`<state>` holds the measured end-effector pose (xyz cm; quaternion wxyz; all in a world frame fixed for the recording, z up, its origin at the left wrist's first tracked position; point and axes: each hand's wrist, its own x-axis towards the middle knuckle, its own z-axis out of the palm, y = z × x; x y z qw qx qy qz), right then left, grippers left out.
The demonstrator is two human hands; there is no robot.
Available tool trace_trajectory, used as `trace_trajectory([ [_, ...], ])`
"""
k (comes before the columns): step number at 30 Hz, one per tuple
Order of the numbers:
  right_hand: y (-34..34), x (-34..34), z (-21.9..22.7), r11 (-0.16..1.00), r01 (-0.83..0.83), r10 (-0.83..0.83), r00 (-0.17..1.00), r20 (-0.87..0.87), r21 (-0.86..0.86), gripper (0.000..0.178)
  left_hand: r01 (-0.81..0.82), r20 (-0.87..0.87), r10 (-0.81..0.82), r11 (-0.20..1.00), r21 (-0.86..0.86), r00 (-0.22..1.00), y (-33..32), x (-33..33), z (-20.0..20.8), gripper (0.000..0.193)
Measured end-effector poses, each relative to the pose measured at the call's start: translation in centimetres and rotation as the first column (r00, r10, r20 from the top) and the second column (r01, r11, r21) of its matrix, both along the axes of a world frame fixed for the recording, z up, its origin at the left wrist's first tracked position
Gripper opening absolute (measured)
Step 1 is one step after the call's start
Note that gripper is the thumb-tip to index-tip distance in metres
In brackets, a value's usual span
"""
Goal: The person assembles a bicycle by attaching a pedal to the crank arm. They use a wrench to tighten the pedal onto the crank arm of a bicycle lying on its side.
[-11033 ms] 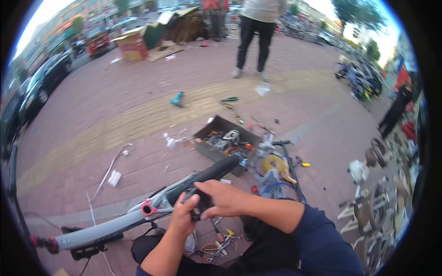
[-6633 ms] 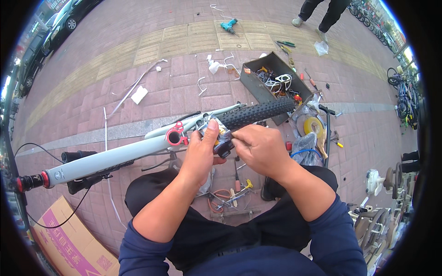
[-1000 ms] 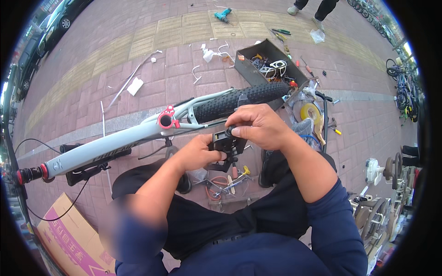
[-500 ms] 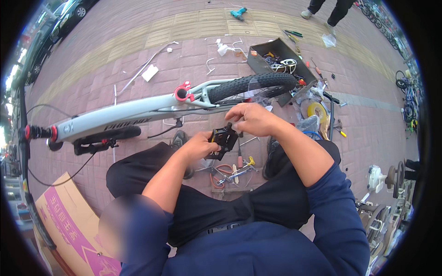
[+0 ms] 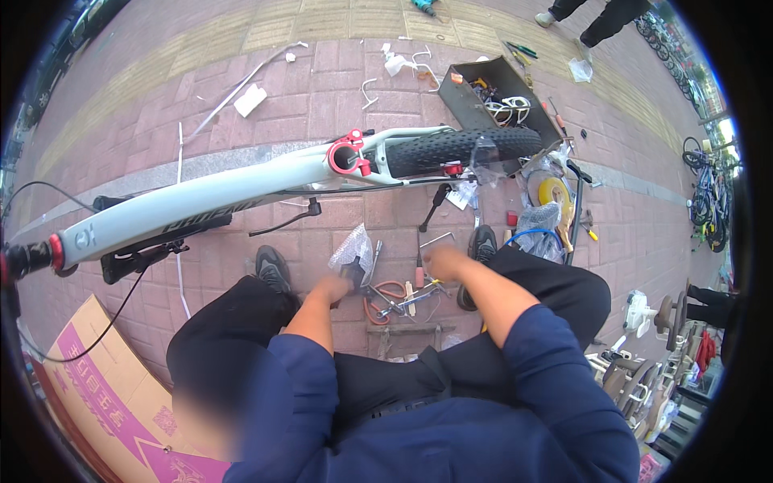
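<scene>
Both closures blurred, unclear: left grip [image 5: 332, 286] at a dark part [image 5: 353, 271], right grip [image 5: 444, 262] near a screwdriver [image 5: 419, 277], lettered bicycle frame [image 5: 233, 188] beyond.

Dark lettering [image 5: 208, 218] marks the bicycle frame [image 5: 250, 183]; printed characters [image 5: 98, 375] mark the cardboard [image 5: 133, 374].

A cardboard panel [image 5: 129, 378] with a purple band rests at the lower left of the brick pavement [image 5: 129, 153], a white block [image 5: 250, 101] lies farther up, another person's dark-trousered legs [image 5: 615, 26] stand at upper right near a clear plastic scrap [image 5: 580, 70], and parked bicycles [image 5: 706, 201] line the right edge.
</scene>
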<state>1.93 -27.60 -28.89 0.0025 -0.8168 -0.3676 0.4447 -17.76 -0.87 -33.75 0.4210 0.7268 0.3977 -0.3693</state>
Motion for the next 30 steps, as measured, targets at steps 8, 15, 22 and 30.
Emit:
trace_trajectory([
  [8,-5.9,-8.5,-13.1,0.544,0.615,-0.809,0.565,-0.161,-0.571,0.029,-0.254,0.256,0.259,0.966,-0.051,0.931,1.3,-0.3,1.3,0.047],
  [15,-3.8,-12.4,-18.2,-0.343,0.767,-0.919,-0.394,0.023,-0.543,0.021,-0.693,0.205,0.771,0.633,-0.345,0.602,1.9,-0.9,5.4,0.034],
  [22,-3.1,-9.3,-14.0,-0.175,0.88,-0.981,-0.196,-0.002,-0.442,0.025,-0.248,0.155,0.252,0.968,-0.049,0.955,3.2,2.2,11.9,0.028],
  [30,-3.6,-6.5,-15.3,0.741,0.606,-0.661,0.735,-0.151,-0.29,0.037,0.247,0.262,-0.28,0.957,0.152,0.924,2.7,3.5,32.7,0.034],
])
